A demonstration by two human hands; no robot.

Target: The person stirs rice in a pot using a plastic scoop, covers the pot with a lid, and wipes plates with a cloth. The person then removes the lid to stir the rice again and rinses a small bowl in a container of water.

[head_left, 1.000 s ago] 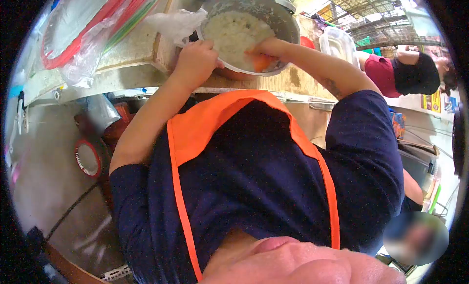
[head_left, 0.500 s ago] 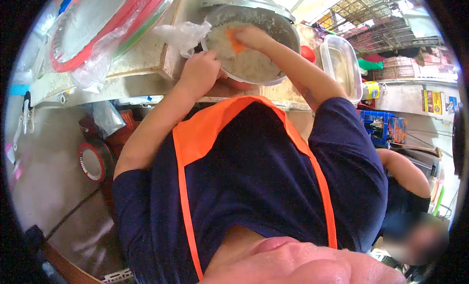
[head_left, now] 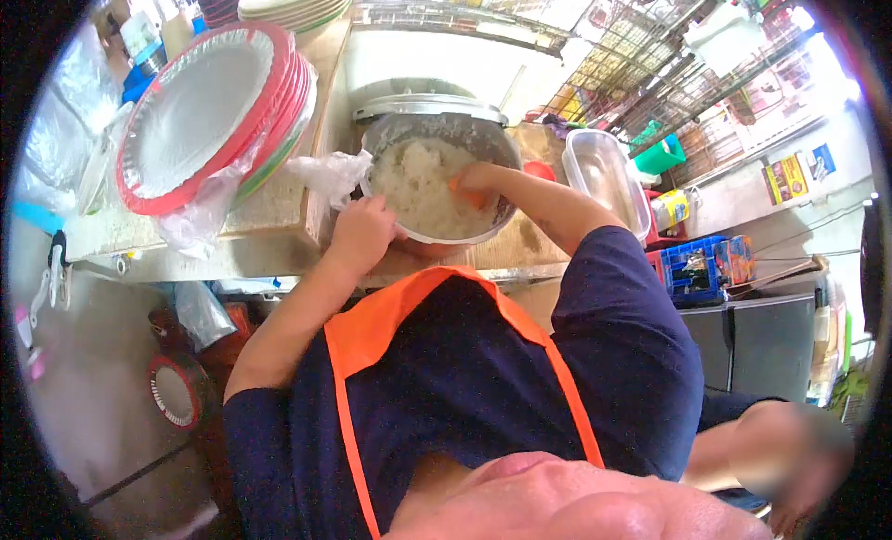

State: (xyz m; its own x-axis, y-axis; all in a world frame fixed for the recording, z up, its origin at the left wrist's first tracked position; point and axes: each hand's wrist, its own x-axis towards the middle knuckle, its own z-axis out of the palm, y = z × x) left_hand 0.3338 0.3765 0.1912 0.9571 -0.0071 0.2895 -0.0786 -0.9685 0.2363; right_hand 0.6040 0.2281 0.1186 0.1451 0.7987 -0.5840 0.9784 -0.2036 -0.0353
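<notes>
A large round pot [head_left: 517, 145] with white, clumpy food like cooked rice [head_left: 418, 182] in it stands on the worktop in front of me. My left hand [head_left: 365, 227] is closed on the pot's near left rim, by a crumpled clear plastic bag [head_left: 333, 176]. Inside the pot at the right, my right hand [head_left: 479, 179] grips a flat orange tool [head_left: 469, 194], partly sunk in the food. Its exact kind is hard to make out. Behind the pot stands its lid [head_left: 427, 105], tilted up.
Plastic-wrapped red-rimmed plates [head_left: 209, 112] are stacked on the raised shelf at left. To the right lie a red round thing [head_left: 539, 171] and a clear plastic container [head_left: 609, 177]. A blue crate [head_left: 697, 270] is farther right. Another person [head_left: 743, 447] is at lower right.
The whole view has shifted, showing more of the back. My right hand with the orange tool has moved from the pot's far middle to its right side, lower into the food. The left hand stays at the rim.
</notes>
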